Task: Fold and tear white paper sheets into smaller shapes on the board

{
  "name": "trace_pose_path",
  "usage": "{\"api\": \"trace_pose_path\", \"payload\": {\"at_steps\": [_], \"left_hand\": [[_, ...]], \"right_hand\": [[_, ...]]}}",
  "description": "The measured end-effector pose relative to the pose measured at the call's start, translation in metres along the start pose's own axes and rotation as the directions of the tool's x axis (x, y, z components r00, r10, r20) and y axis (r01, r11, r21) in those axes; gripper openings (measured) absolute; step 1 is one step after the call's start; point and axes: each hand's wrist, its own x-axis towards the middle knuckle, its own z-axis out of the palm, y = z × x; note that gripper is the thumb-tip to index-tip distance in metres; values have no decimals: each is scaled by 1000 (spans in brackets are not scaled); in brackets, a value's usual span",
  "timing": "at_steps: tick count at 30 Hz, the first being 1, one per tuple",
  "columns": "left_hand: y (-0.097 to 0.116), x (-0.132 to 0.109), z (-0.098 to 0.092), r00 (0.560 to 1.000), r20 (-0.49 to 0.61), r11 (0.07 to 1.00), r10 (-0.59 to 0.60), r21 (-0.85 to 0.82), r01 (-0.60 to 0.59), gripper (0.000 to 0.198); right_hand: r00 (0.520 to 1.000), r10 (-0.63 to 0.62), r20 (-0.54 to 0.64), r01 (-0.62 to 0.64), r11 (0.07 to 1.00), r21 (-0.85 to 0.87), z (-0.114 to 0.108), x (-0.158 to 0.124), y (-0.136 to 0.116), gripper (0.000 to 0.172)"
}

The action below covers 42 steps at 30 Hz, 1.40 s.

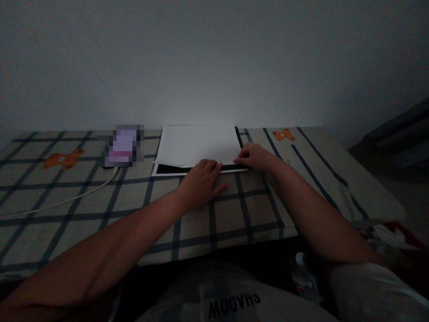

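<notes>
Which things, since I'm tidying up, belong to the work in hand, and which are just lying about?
In hand:
white paper
black-and-white sheet beneath it
left hand
right hand

Seemingly just lying about:
phone
pale cable
bottle

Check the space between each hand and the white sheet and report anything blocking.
Nothing visible blocks either one: the left hand and right hand are both at the near edge of the white sheet. The phone lies off to its left.
</notes>
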Motion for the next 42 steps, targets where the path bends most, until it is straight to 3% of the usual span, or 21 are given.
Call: {"api": "trace_pose_path", "payload": {"at_steps": [13, 25, 35, 38, 42], "left_hand": [[1, -1, 3, 1000, -11, 1000, -10, -23, 9, 73], [1, 0, 3, 1000, -27, 1000, 1, -14, -1, 73], [1, 0, 2, 1000, -4, 1000, -8, -13, 8, 73], [0, 0, 2, 1000, -7, 1000, -9, -15, 8, 72], [0, 0, 3, 1000, -23, 1000, -7, -13, 7, 71]], "right_hand": [[992, -117, 48, 117, 993, -1, -3, 3, 8, 16], [984, -151, 90, 148, 988, 42, -6, 5, 14, 6], [979, -160, 128, 148, 984, 98, -17, 2, 21, 13], [990, -105, 94, 92, 988, 127, -22, 0, 21, 14], [993, -85, -84, 100, 975, 197, -22, -1, 17, 14]]}}
